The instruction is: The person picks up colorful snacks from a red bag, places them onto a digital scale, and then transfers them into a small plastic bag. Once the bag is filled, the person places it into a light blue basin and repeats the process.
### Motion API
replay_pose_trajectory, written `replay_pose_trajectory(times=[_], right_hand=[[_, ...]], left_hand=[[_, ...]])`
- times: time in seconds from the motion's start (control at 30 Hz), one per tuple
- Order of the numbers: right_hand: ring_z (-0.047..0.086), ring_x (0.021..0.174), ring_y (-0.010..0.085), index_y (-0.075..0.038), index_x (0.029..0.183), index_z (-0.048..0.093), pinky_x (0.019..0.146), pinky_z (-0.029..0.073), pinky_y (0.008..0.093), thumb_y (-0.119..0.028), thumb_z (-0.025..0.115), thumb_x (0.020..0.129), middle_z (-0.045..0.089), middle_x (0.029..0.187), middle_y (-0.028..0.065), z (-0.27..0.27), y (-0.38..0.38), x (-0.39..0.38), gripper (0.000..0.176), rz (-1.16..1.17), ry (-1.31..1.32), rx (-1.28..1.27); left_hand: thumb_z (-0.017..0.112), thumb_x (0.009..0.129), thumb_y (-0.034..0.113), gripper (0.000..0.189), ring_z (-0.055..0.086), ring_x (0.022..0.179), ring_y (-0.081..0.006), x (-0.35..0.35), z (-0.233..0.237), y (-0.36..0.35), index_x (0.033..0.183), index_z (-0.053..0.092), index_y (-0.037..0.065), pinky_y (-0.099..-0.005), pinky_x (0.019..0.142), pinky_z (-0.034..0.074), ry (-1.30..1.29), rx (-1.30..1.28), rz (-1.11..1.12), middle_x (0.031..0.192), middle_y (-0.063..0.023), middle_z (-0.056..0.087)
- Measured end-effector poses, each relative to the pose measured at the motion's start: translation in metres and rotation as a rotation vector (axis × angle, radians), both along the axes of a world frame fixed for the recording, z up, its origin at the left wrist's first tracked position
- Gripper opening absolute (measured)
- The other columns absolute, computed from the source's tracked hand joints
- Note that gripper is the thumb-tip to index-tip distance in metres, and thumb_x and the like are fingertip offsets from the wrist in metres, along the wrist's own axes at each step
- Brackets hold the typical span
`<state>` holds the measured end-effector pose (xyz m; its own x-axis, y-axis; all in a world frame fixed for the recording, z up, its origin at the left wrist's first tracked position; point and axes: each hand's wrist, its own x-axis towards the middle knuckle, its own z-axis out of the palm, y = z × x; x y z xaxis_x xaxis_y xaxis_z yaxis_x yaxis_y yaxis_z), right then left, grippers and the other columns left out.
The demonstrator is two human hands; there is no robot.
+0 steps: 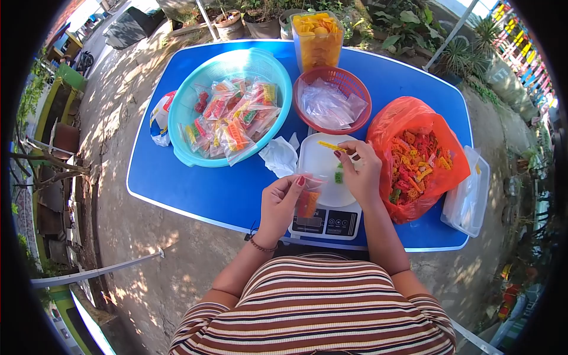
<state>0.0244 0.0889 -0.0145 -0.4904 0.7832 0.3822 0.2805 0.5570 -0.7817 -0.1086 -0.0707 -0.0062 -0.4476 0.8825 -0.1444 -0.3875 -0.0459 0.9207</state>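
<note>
A person in a brown, white and black striped top (313,302) is facing a blue table with a pale rim (213,195). The left hand (279,204) is pinching a small clear plastic bag (308,202) near its top between thumb and fingers, the grip nearly closed. The bag is hanging upright over the front of a white kitchen scale with a dark control panel (342,223), and orange pieces are showing inside it. The right hand (362,171) is holding a slim yellow ridged piece (331,146) at its fingertips, thumb and index finger close together, the other fingers curling. That piece is hovering above the far part of the scale's plate, where small green pieces (339,176) are lying.

To the right, an open orange-red plastic bag (395,118) is holding a heap of red, orange and yellow pieces (419,165), and a clear plastic box (469,207) is sitting just beside it. Beyond the scale, a round red plastic basket (338,74) is holding clear empty-looking bags (330,107). To the left, a wide turquoise plastic basin (234,62) is containing many filled packets (236,121), while crumpled white plastic (279,157) is lying between basin and scale.
</note>
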Motion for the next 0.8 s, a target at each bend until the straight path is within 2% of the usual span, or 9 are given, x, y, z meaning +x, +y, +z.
replay_pose_trajectory(times=[0.1, 0.2, 0.27, 0.4, 0.5, 0.6, 0.7, 0.73, 0.8], right_hand=[[0.063, 0.085, 0.0134, 0.000, 0.101, 0.068, 0.075, 0.050, 0.0257, -0.001, 0.071, 0.091, 0.065, 0.099, 0.0052, 0.008, -0.010, 0.004, 0.010, 0.227, 0.495, -0.487], [0.062, 0.087, 0.0088, 0.003, 0.102, 0.062, 0.078, 0.050, 0.0231, -0.001, 0.067, 0.095, 0.064, 0.097, 0.0056, 0.022, -0.025, 0.012, 0.009, 0.246, 0.568, -0.570], [0.062, 0.086, 0.0096, 0.003, 0.103, 0.060, 0.079, 0.051, 0.0231, 0.001, 0.068, 0.094, 0.064, 0.098, 0.0074, 0.022, -0.034, 0.011, 0.012, 0.199, 0.607, -0.539], [0.063, 0.087, 0.0106, 0.002, 0.104, 0.056, 0.079, 0.052, 0.0228, 0.001, 0.070, 0.093, 0.065, 0.099, 0.0094, 0.020, -0.045, 0.009, 0.018, 0.145, 0.697, -0.535], [0.064, 0.085, 0.0106, 0.002, 0.102, 0.057, 0.077, 0.053, 0.0228, -0.001, 0.070, 0.093, 0.066, 0.100, 0.0108, 0.016, -0.042, 0.008, 0.016, 0.114, 0.854, -0.517], [0.063, 0.083, 0.0112, 0.001, 0.099, 0.061, 0.076, 0.052, 0.0235, -0.002, 0.071, 0.092, 0.067, 0.101, 0.0108, 0.017, -0.046, 0.008, 0.013, 0.219, 0.655, -0.467], [0.062, 0.087, 0.0155, 0.001, 0.094, 0.064, 0.082, 0.050, 0.0280, -0.003, 0.071, 0.091, 0.068, 0.097, 0.0111, 0.015, -0.048, 0.010, 0.009, 0.255, 0.372, -0.265], [0.061, 0.094, 0.0204, 0.001, 0.092, 0.069, 0.086, 0.048, 0.0328, -0.013, 0.069, 0.094, 0.067, 0.104, 0.0122, 0.020, -0.044, 0.010, 0.014, 0.279, 0.255, -0.088], [0.059, 0.101, 0.0229, 0.001, 0.092, 0.070, 0.090, 0.046, 0.0356, -0.020, 0.066, 0.096, 0.065, 0.109, 0.0138, 0.025, -0.045, 0.010, 0.022, 0.327, 0.181, -0.035]], left_hand=[[0.067, 0.098, 0.017, 0.027, 0.071, 0.086, -0.0118, -0.003, 0.001, -0.004, 0.110, 0.069, -0.007, -0.0236, 0.074, 0.057, 0.065, -0.044, 0.003, 0.098, -0.0120, 0.075], [0.074, 0.093, 0.014, 0.027, 0.070, 0.082, -0.0102, 0.000, 0.004, -0.004, 0.110, 0.070, -0.006, -0.0214, 0.071, 0.057, 0.064, 0.002, 0.004, 0.096, -0.0121, 0.075], [0.076, 0.090, 0.012, 0.029, 0.071, 0.082, -0.0106, 0.000, 0.007, -0.003, 0.112, 0.070, -0.006, -0.0214, 0.072, 0.057, 0.057, 0.012, -0.010, 0.098, -0.0131, 0.075], [0.076, 0.090, 0.011, 0.031, 0.071, 0.084, -0.0111, 0.002, 0.006, -0.001, 0.115, 0.069, -0.006, -0.0220, 0.073, 0.058, 0.086, 0.000, -0.034, 0.099, -0.0139, 0.075], [0.076, 0.090, 0.010, 0.032, 0.071, 0.085, -0.0112, 0.004, 0.006, -0.001, 0.117, 0.069, -0.006, -0.0225, 0.074, 0.058, 0.070, -0.006, -0.034, 0.101, -0.0140, 0.075], [0.075, 0.091, 0.010, 0.032, 0.071, 0.086, -0.0111, 0.005, 0.007, -0.001, 0.117, 0.068, -0.006, -0.0228, 0.076, 0.057, 0.061, -0.017, -0.060, 0.101, -0.0137, 0.075], [0.074, 0.092, 0.010, 0.031, 0.070, 0.086, -0.0106, 0.006, 0.009, -0.001, 0.118, 0.068, -0.006, -0.0224, 0.076, 0.057, 0.061, -0.015, -0.087, 0.101, -0.0132, 0.075], [0.074, 0.092, 0.010, 0.031, 0.070, 0.086, -0.0104, 0.006, 0.009, -0.002, 0.118, 0.068, -0.006, -0.0222, 0.076, 0.056, 0.055, -0.016, -0.088, 0.100, -0.0128, 0.075], [0.072, 0.093, 0.011, 0.031, 0.070, 0.086, -0.0104, 0.005, 0.009, -0.002, 0.118, 0.068, -0.006, -0.0222, 0.076, 0.056, 0.061, -0.024, -0.100, 0.100, -0.0123, 0.075]])
